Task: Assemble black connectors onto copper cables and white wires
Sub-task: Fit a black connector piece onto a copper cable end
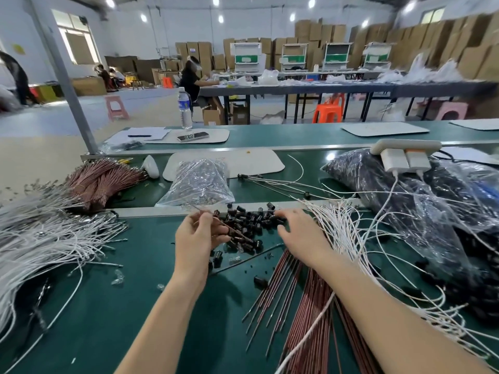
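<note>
1. Centrally, in the head view, the left hand (198,238) pinches a thin copper cable (235,231), fingers curled round it, beside a pile of black connectors (249,218) on the green bench (108,319).
2. The right hand (301,236) touches the pile's right edge, fingers stretched, thumb apart.
3. More copper cables (305,319) fan out under the right forearm; white wires (340,228) lie just right of it.

Copper cables (305,333) beyond the bottom edge
</note>
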Demonstrator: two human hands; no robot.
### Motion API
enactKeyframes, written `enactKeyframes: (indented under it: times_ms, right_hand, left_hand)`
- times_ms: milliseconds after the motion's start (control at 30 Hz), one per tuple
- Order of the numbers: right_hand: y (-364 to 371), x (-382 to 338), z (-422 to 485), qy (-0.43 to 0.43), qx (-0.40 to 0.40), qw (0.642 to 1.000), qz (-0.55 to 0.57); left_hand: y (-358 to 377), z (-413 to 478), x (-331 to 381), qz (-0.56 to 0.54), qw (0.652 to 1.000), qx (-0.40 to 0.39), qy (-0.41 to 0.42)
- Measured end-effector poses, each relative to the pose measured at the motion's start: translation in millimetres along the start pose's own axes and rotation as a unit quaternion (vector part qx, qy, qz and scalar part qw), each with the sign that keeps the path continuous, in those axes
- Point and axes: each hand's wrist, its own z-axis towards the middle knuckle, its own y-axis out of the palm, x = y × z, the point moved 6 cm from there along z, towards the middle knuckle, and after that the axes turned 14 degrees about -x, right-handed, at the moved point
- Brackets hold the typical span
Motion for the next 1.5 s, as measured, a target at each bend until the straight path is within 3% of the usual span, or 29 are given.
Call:
enactKeyframes:
  times_ms: [133,267,333,400,467,567,633,733,933,1300,1500]
  right_hand:
    - [14,-8,17,0.001,-0.020,0.987,-0.158]
    - [15,-11,19,-0.019,0.024,0.981,-0.189]
    - [11,-13,14,-0.034,0.060,0.991,-0.116]
    - [9,-9,3,-0.029,0.089,0.991,0.092]
    - [16,1,-10,-0.009,0.081,0.929,0.362]
    - [35,4,-26,0.000,0.041,0.739,0.672]
    - [38,2,-31,-0.003,0.022,0.647,0.762]
    - [36,-3,-33,-0.009,0.002,0.593,0.805]
    - [32,-5,-34,-0.019,0.003,0.557,0.830]
    - [33,-8,-35,-0.026,-0.004,0.586,0.810]
    - [38,-9,-36,-0.019,-0.030,0.587,0.809]
  left_hand:
    - [-9,-12,-16,0.006,0.999,0.022,0.049]
    - [-4,-19,-13,0.108,0.989,0.039,0.089]
    - [0,-20,-14,0.121,0.988,0.035,0.087]
    - [3,-22,-15,0.105,0.991,0.023,0.080]
    - [5,-23,-15,0.072,0.995,0.014,0.070]
    - [8,-23,-17,0.045,0.997,0.004,0.058]
    - [13,-23,-18,0.044,0.997,-0.012,0.057]
    - [20,-25,-21,0.050,0.997,-0.036,0.053]
    - [17,-22,-23,0.049,0.997,-0.036,0.056]
    - [21,-24,-30,0.066,0.995,-0.068,0.038]
    - [16,-21,-32,-0.004,0.999,-0.051,0.012]
